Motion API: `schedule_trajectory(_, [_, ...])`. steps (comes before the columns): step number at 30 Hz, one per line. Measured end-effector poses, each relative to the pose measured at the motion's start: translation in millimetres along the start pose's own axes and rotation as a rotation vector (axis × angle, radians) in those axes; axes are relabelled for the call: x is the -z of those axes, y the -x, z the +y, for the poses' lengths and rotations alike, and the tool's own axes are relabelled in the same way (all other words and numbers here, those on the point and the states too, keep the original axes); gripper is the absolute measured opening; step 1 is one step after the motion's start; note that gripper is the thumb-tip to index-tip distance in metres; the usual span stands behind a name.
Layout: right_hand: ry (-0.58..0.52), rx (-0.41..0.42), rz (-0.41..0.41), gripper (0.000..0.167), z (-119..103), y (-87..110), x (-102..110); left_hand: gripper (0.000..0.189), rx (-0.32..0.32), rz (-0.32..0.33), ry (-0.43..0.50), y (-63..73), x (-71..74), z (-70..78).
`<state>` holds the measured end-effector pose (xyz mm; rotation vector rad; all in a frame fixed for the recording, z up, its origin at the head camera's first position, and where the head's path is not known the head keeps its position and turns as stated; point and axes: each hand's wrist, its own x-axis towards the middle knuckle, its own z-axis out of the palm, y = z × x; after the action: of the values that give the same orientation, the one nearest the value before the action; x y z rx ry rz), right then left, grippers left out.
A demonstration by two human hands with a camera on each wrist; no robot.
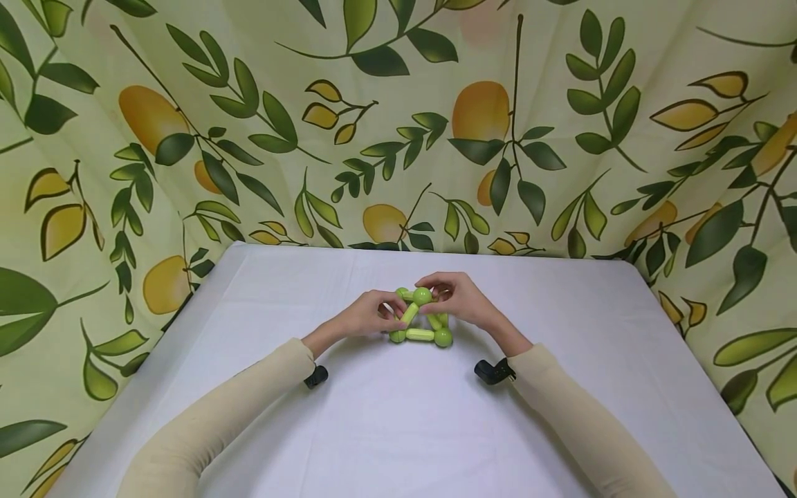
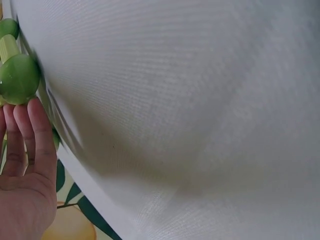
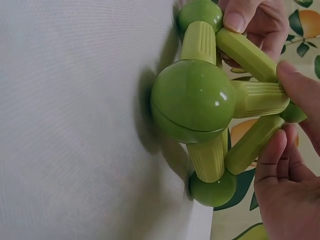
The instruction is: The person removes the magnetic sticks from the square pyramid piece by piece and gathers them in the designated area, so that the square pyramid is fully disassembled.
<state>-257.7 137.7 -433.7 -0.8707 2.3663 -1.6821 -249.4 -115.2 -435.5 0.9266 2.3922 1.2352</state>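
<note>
A green ball-and-rod construction toy (image 1: 420,335) stands on the white table, built of glossy balls joined by lighter ribbed rods. My left hand (image 1: 363,315) holds its left side; in the right wrist view, that thumb lies where a slanted rod (image 3: 248,54) meets a ball (image 3: 200,15). Fingertips of the same hand touch a ball (image 2: 20,79) in the left wrist view. At the top, my right hand (image 1: 465,300) pinches the joint where rods meet the upper ball (image 1: 422,296), thumb on one side and fingers on the other. Another ball (image 3: 192,97) sits low, close to the tabletop.
A white cloth covers the table (image 1: 398,422). Behind and beside it hangs a curtain (image 1: 398,90) printed with leaves and orange fruit. Black wrist cameras, one by the left cuff (image 1: 317,377) and one by the right cuff (image 1: 492,372), stick out over the table.
</note>
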Motion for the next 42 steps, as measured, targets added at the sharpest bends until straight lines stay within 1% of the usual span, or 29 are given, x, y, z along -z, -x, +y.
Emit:
schedule_trajectory(5, [0.051,0.013,-0.014,0.044,-4,-1.4,0,0.02,-0.012,0.0,-0.004,-1.3,-0.6,-3.0])
schedule_trajectory(9, [0.095,0.022,-0.026,0.042,-7,-3.1,1,0.02,-0.007,0.002,-0.008,-1.1,-0.5,-4.1])
schedule_trajectory(18, [0.189,0.03,-0.047,0.036,-12,-5.8,1,0.02,0.016,-0.002,0.011,1.5,-0.1,-3.0])
schedule_trajectory(24, [0.222,0.025,-0.051,0.032,-12,-8.6,4,0.02,0.004,-0.008,-0.009,0.7,1.8,-1.6])
schedule_trajectory(28, [0.209,0.016,-0.055,0.032,-10,-8.8,6,0.02,-0.005,-0.013,-0.012,-0.9,1.7,-1.7])
schedule_trajectory(34, [0.138,0.001,-0.063,0.032,-6,-8.2,7,0.02,0.011,-0.013,0.004,-1.3,1.4,0.5])
schedule_trajectory(42, [0.07,-0.002,-0.073,0.031,-3,-6.6,8,0.021,0.015,-0.025,-0.012,-2.0,2.2,2.3])
